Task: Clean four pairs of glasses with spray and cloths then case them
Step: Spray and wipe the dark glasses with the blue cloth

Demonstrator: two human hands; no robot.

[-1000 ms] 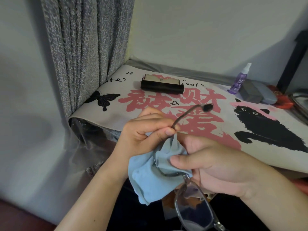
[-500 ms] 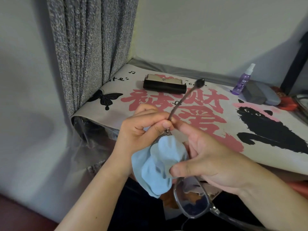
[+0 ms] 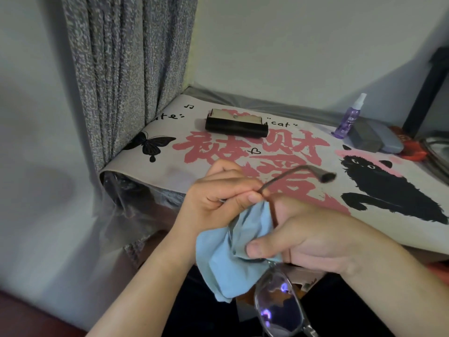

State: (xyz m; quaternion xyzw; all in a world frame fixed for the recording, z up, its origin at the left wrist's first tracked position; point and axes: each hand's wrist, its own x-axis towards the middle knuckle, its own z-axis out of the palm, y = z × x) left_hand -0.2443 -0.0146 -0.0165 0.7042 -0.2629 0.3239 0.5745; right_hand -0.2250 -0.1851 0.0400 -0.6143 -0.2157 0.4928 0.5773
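One pair of clear-framed glasses (image 3: 279, 305) is being held in front of the near edge of the desk (image 3: 170, 166), with one lens wrapped in a single light blue cleaning cloth (image 3: 226, 261). The cloth and the covered lens are being pinched by the right hand (image 3: 313, 237), thumb on the near side. The dark temple arm (image 3: 289, 176) is being gripped between thumb and fingers of the left hand (image 3: 218, 198), its tip pointing to the right. The two hands are being kept close together, almost touching. On the desk's printed mat (image 3: 243, 152), one open black case (image 3: 237, 126) is lying at the far side. At the far right, one purple spray bottle (image 3: 348, 117) is standing just beside two stacked grey cases (image 3: 374, 138). One grey speckled curtain (image 3: 126, 69) is hanging at the left.
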